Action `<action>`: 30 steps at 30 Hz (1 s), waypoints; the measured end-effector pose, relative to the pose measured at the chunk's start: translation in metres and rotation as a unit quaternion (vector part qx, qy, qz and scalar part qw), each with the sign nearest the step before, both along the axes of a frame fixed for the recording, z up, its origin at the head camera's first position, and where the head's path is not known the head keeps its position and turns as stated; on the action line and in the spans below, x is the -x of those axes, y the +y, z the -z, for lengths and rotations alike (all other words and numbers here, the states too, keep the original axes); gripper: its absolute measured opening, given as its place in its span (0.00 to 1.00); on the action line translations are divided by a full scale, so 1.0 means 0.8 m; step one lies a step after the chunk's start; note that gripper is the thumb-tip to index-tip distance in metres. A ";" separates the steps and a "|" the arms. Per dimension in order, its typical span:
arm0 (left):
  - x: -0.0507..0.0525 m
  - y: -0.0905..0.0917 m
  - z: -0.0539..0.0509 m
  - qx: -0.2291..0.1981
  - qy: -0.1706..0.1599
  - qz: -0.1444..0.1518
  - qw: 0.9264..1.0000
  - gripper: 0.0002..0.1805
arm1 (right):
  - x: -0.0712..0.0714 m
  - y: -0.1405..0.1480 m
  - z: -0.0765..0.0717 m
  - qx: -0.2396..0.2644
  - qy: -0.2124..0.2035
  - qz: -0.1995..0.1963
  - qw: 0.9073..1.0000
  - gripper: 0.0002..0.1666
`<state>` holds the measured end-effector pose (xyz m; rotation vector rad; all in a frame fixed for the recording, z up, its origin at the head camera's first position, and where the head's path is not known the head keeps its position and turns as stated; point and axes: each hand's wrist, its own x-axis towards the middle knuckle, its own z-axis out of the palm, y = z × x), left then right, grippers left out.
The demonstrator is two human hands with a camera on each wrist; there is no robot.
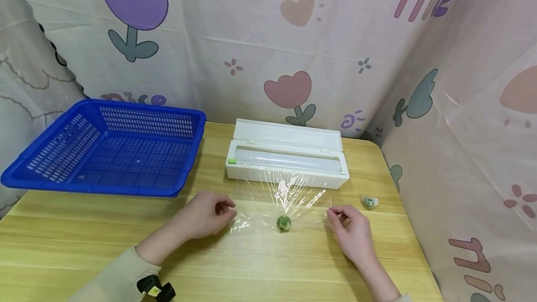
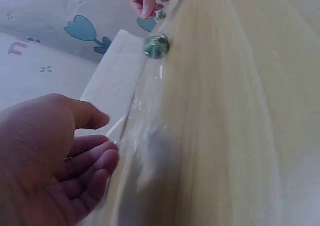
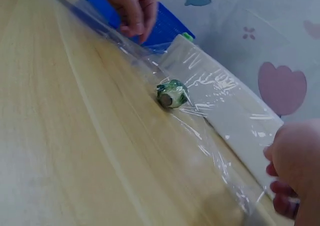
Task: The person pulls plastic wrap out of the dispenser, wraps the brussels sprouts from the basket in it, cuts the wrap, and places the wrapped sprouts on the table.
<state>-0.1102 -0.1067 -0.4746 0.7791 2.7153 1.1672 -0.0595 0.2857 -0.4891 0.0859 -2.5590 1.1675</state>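
Observation:
A small Brussels sprout (image 1: 283,223) sits on the table at the middle of a sheet of cling film (image 1: 260,223). The film runs, creased and shiny, from the white dispenser box (image 1: 289,177) behind it. My left hand (image 1: 208,216) hovers by the film's left corner; in the left wrist view a gap shows between thumb and fingertips. At the right corner my right hand (image 1: 353,232) pinches the film's edge between thumb and fingers. Whether the sprout lies under or on the film is hard to tell.
A blue plastic basket (image 1: 138,153) stands at the back left. Beyond my right hand lies a second small green piece wrapped in film (image 1: 369,202). The box's lid (image 1: 289,134) is raised, with the film roll (image 1: 289,160) inside. A printed curtain (image 1: 235,22) borders the table.

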 end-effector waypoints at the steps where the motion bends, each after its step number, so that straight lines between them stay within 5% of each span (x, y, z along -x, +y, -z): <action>1: 0.000 0.003 -0.003 -0.008 0.005 -0.001 1.000 0.03 | 0.001 -0.003 -0.002 0.001 0.018 -0.018 1.000 0.08; 6: -0.003 0.039 -0.010 -0.040 0.034 0.033 0.998 0.05 | 0.006 -0.029 -0.008 0.017 0.074 -0.171 0.982 0.12; 11: -0.006 0.093 -0.003 0.012 0.088 0.102 0.991 0.11 | 0.012 -0.061 -0.004 -0.023 0.064 -0.267 0.961 0.12; 16: -0.008 0.121 0.006 0.038 0.093 0.135 0.986 0.11 | 0.015 -0.075 0.002 -0.053 0.045 -0.277 0.958 0.12; 30: -0.004 0.126 0.016 -0.022 -0.010 0.110 0.994 0.09 | 0.020 -0.075 0.015 -0.060 0.068 -0.278 0.956 0.20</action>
